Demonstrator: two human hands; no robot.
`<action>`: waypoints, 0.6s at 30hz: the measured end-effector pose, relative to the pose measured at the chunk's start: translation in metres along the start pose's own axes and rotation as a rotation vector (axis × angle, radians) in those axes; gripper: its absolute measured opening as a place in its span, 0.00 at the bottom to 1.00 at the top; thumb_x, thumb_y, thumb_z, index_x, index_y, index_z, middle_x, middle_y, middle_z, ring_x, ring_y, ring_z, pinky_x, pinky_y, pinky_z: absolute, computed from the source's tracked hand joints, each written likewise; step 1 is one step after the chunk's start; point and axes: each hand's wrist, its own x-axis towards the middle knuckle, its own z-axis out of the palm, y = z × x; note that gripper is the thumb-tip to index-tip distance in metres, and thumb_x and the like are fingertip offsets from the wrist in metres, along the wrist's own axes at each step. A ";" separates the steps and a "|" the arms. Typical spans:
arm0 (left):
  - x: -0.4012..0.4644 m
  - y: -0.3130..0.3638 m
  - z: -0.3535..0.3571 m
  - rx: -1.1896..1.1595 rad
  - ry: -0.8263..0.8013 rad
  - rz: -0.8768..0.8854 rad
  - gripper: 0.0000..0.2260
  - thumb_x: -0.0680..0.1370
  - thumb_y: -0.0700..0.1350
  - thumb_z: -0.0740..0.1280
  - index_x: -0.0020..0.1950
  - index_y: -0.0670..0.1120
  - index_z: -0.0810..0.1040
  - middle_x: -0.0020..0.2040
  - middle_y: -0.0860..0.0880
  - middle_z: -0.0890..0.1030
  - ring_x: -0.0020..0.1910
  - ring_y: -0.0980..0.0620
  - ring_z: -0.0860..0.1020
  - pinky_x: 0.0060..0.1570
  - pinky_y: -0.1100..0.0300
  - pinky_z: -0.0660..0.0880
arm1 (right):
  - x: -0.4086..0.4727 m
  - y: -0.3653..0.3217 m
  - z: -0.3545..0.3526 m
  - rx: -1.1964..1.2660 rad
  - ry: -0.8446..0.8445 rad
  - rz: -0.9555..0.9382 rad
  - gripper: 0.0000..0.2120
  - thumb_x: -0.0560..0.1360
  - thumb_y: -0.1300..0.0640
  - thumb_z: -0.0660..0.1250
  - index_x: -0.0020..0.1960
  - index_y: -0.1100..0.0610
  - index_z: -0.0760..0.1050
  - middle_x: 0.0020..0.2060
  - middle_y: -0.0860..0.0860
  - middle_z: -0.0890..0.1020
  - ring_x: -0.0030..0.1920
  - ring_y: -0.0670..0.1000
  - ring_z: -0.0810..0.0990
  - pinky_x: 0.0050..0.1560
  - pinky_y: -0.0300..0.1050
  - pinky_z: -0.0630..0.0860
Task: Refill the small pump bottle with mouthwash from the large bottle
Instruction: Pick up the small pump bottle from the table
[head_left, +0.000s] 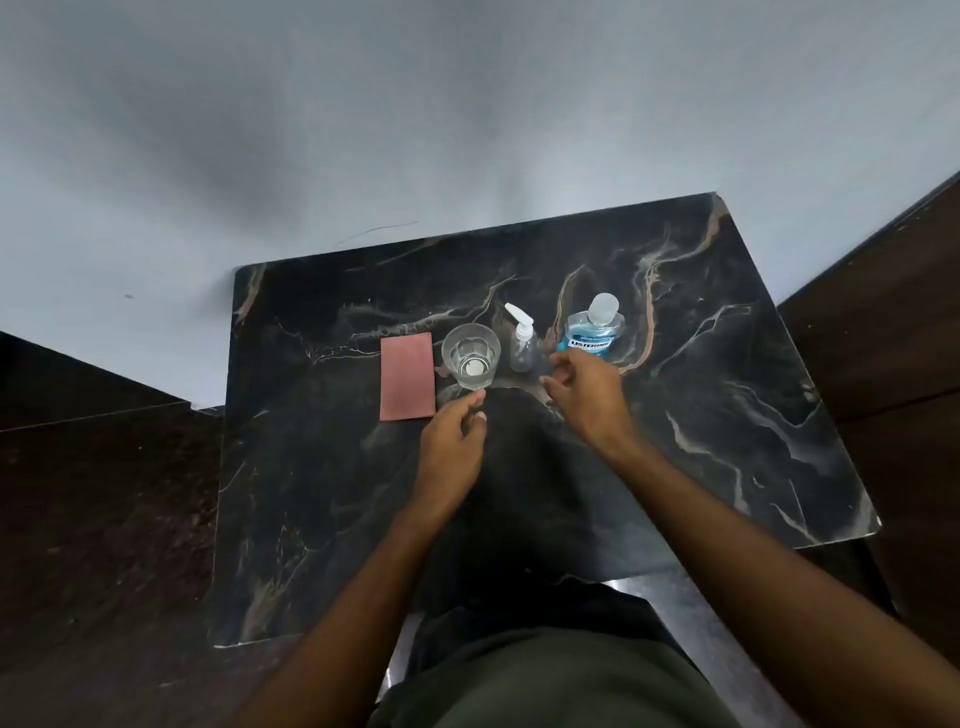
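Observation:
A small clear pump bottle (521, 345) with a white pump head stands upright near the far middle of the dark marble table (701, 415). To its right stands the large bottle (594, 328) of blue mouthwash, cap on. My right hand (584, 395) hovers just in front of the large bottle, fingers loosely spread, holding nothing. My left hand (451, 441) is lower and to the left, just in front of a glass, fingers relaxed and empty. Neither hand touches a bottle.
A clear drinking glass (470, 356) with a little clear liquid stands left of the pump bottle. A pink cloth or pad (407, 376) lies flat to the left of the glass. A pale wall rises behind the table, with dark surfaces on both sides.

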 end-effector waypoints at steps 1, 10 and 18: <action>0.001 -0.001 -0.001 -0.004 -0.008 -0.007 0.16 0.84 0.42 0.65 0.72 0.48 0.78 0.67 0.55 0.80 0.63 0.64 0.75 0.57 0.77 0.68 | 0.005 -0.002 0.002 0.013 -0.004 0.010 0.15 0.74 0.56 0.74 0.59 0.58 0.79 0.43 0.46 0.79 0.44 0.47 0.79 0.44 0.36 0.73; -0.011 -0.011 -0.004 -0.023 -0.012 -0.049 0.15 0.84 0.39 0.65 0.69 0.47 0.80 0.65 0.53 0.82 0.60 0.64 0.78 0.60 0.75 0.71 | 0.042 -0.026 0.020 -0.001 0.010 0.071 0.18 0.75 0.56 0.72 0.63 0.60 0.77 0.52 0.55 0.84 0.47 0.50 0.80 0.47 0.42 0.72; -0.009 -0.021 -0.007 -0.027 -0.027 -0.065 0.14 0.84 0.38 0.65 0.69 0.47 0.80 0.63 0.52 0.83 0.58 0.64 0.79 0.61 0.71 0.73 | 0.050 -0.033 0.029 0.005 0.060 0.113 0.19 0.76 0.54 0.73 0.64 0.60 0.76 0.57 0.56 0.83 0.54 0.55 0.82 0.54 0.49 0.78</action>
